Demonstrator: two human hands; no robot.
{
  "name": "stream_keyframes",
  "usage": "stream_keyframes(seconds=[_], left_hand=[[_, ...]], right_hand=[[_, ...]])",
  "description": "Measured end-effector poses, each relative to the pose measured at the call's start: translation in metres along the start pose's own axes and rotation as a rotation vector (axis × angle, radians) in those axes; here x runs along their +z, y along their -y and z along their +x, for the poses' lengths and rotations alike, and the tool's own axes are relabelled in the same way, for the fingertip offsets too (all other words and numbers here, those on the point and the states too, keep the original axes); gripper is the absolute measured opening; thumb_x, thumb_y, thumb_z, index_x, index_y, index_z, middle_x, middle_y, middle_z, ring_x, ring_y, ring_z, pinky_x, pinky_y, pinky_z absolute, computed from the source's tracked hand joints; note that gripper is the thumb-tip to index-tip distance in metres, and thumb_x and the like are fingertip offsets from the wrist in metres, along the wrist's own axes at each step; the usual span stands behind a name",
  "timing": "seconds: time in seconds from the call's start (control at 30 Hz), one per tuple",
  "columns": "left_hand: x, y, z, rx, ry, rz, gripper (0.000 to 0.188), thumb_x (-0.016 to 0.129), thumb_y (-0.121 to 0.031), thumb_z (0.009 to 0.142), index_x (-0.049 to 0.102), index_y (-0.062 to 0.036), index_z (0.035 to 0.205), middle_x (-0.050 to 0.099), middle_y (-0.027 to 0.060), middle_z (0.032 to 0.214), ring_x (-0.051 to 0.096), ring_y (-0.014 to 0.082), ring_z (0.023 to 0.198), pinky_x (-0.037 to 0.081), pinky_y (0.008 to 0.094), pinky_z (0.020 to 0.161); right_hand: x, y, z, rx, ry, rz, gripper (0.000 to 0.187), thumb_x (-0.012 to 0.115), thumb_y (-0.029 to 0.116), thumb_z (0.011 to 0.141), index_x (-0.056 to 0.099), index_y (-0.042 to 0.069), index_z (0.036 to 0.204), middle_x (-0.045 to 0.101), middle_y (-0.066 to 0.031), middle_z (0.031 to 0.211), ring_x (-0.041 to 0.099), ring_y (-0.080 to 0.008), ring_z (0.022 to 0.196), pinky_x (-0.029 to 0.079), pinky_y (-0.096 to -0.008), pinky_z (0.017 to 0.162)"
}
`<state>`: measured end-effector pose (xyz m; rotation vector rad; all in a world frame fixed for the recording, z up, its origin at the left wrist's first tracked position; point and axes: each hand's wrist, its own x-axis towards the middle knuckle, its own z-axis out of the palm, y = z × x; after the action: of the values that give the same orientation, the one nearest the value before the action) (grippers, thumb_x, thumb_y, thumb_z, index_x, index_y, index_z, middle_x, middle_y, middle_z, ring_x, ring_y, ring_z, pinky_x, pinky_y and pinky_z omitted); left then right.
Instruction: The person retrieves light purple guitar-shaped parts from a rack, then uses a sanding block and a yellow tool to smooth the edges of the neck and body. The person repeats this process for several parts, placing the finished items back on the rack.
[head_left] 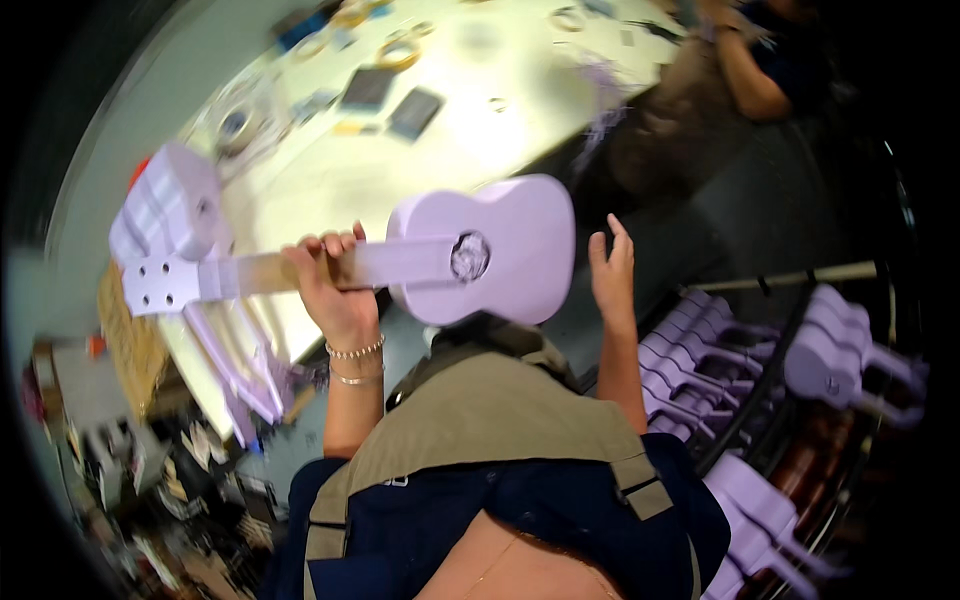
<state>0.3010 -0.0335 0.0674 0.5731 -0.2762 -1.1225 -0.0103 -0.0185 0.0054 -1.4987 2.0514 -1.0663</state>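
A lavender ukulele point(530, 245) lies level in front of my body, its headstock to the left and its rounded body to the right. My left hand point(337, 290) is wrapped round its neck, over a brownish bare or taped stretch. Crumpled pale material point(469, 257) fills the sound hole. No strings show on the instrument. My right hand point(612, 268) is held just off the right end of the body, fingers stretched out, touching nothing.
More lavender ukuleles point(170, 210) are stacked at the table's left end. Dark sanding blocks point(415, 112) and tape rolls point(400, 52) lie on the pale table point(330, 190). Racked lavender ukuleles point(690, 350) stand at right. Another person point(690, 120) is at the far right.
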Motion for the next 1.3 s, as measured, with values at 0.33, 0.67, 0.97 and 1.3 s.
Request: stream_keyframes(seconds=[0.33,0.67,0.97,1.3], left_hand=[[-0.018,-0.062,-0.040,0.392,-0.361,-0.062,0.021,0.053,-0.026,0.091,0.048,-0.0058,0.090,0.050,0.0067,0.081,0.053,0.0209,0.089,0.033,0.0457,0.105],[0.006,-0.015,-0.042,0.637,-0.605,0.560,0.044,0.043,-0.021,0.094,0.027,0.0004,0.129,0.049,0.0228,0.119,0.047,0.0347,0.114,0.036,0.0454,0.098],[0.012,-0.008,-0.034,0.733,-0.649,0.528,0.043,0.044,-0.020,0.093,0.028,-0.0006,0.129,0.048,0.0225,0.121,0.048,0.0353,0.113,0.037,0.0469,0.098],[-0.049,-0.044,-0.038,0.753,-0.674,0.282,0.037,0.046,-0.020,0.092,0.035,-0.0044,0.125,0.047,0.0174,0.123,0.047,0.0316,0.114,0.039,0.0464,0.097]], right_hand=[[0.126,0.033,0.046,0.505,0.986,1.173,0.071,0.029,0.056,0.092,0.032,-0.002,0.133,0.044,-0.0134,0.130,0.044,-0.0247,0.117,0.037,-0.0345,0.097],[0.178,0.065,0.093,0.607,1.213,1.034,0.081,0.022,0.063,0.089,0.029,-0.003,0.135,0.041,-0.0158,0.132,0.043,-0.0267,0.119,0.035,-0.0365,0.099],[0.199,0.077,0.118,0.670,1.262,0.986,0.089,0.018,0.069,0.085,0.028,-0.003,0.136,0.039,-0.0162,0.135,0.040,-0.0259,0.122,0.033,-0.0364,0.102],[0.188,0.124,0.111,0.396,1.458,0.954,0.093,0.010,0.071,0.083,0.017,-0.003,0.139,0.029,-0.0162,0.141,0.031,-0.0258,0.129,0.026,-0.0367,0.106]])
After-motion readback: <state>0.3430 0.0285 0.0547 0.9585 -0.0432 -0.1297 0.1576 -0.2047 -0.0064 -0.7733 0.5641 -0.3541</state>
